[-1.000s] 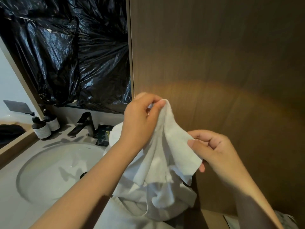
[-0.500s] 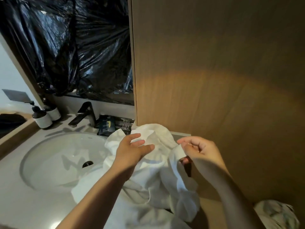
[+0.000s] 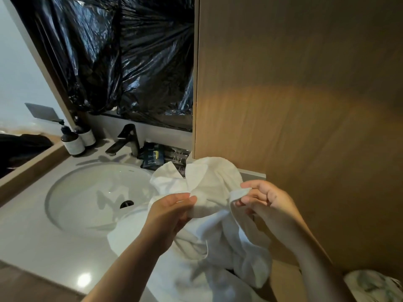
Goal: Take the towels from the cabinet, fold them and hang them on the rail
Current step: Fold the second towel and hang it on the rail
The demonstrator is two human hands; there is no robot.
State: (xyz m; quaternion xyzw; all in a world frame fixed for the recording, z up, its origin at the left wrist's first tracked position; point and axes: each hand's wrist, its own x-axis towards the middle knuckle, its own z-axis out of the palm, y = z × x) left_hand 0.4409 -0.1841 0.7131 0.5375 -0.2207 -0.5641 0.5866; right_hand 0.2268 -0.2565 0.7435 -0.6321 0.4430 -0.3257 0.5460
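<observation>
A crumpled white towel (image 3: 212,184) lies bunched on the grey counter at the right of the sink and hangs down over the counter's front edge. My left hand (image 3: 169,214) pinches a fold of it between thumb and fingers. My right hand (image 3: 265,199) pinches the towel's hemmed edge and lifts it a little. Neither a rail nor the inside of a cabinet is in view.
A round white sink (image 3: 93,197) with a black tap (image 3: 128,140) is set in the counter (image 3: 32,240). Two pump bottles (image 3: 73,141) and dark sachets (image 3: 153,159) stand at the back. A wood panel (image 3: 294,94) rises at the right; black plastic (image 3: 122,57) covers the mirror.
Both hands have come down from chest height to the counter with the towel. My left hand let go of the raised corner and took a lower fold; my right hand moved along the hem.
</observation>
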